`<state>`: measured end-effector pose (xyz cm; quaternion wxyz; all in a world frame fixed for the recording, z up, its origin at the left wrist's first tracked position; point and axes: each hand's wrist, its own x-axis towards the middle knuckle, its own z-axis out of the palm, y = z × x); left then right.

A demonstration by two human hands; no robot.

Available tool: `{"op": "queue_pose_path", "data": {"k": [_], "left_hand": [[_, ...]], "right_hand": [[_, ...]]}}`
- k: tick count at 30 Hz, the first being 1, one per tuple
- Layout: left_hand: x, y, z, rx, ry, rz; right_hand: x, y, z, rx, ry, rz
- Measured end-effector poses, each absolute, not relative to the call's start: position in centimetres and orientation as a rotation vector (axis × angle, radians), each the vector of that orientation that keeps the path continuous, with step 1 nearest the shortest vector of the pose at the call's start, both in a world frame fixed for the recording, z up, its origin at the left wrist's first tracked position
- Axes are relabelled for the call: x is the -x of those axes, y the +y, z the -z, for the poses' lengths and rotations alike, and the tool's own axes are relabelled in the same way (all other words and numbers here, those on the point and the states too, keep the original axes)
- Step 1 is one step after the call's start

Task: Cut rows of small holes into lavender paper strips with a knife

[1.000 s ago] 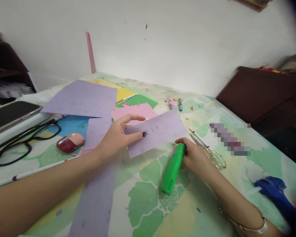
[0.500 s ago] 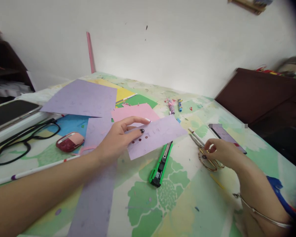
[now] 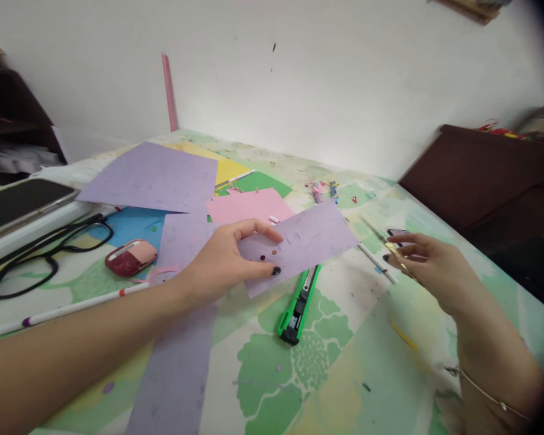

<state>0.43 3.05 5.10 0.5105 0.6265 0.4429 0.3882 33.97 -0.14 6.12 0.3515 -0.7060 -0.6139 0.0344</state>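
Observation:
A purple paper piece [image 3: 317, 232] with small dark dots is pinched at its left part between the thumb and fingers of my left hand [image 3: 236, 254]. My right hand [image 3: 426, 263] is closed on gold-handled scissors [image 3: 404, 258], held above the table at the right, the blades pointing up and left. Much of their handles is hidden by my fingers. Under the paper's lower edge lies a green box cutter [image 3: 297, 311]. A white pen [image 3: 378, 263] rests on the table just left of my right hand.
Black glasses [image 3: 49, 257], a red and pink case [image 3: 131, 258] and a phone [image 3: 22, 205] lie at the left. Behind are a large purple sheet [image 3: 154, 178], pink paper [image 3: 249, 207] and crayons [image 3: 333, 191]. A phone [image 3: 396, 232] is partly hidden behind my right hand.
My right hand has lifted the scissors off the table. My left hand has shifted its grip, its thumb now lower on the paper, and the paper has moved slightly right and up.

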Motion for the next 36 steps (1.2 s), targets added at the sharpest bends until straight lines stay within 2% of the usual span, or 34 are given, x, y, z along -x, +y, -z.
{"op": "queue_pose_path", "data": {"k": [2,5,8,14,18,27,36], "left_hand": [[-0.4,3.1,-5.1,-1.514,1.086,-0.933],[-0.4,3.1,-5.1,-1.531,1.105,-0.919],[-0.4,3.1,-4.9,-1.561,1.103,-0.912],[-0.6,2.9,-4.7,-1.592,1.102,-0.886],[-0.6,2.7,-4.6,-1.618,1.103,-0.89],[-0.5,2.5,-4.8,-1.671,1.09,-0.917],[-0.5,2.5,-5.0,-1.682,1.124,-0.785]], "right_hand": [[-32.5,-0.6,-6.5,1.739,-1.423,-0.148],[-29.7,-1.5,-6.3,1.358,-1.374,-0.208],[-27.2,-2.3,-5.2,1.225,-1.692,-0.228],[-25.4,-2.6,-3.2,1.032,-2.199,0.079],[-25.6,-2.3,-2.8,1.011,-2.205,0.262],[-25.9,-2.5,-2.6,0.989,-2.223,0.341],[-25.9,-2.7,-2.9,0.929,-2.241,0.562]]}}
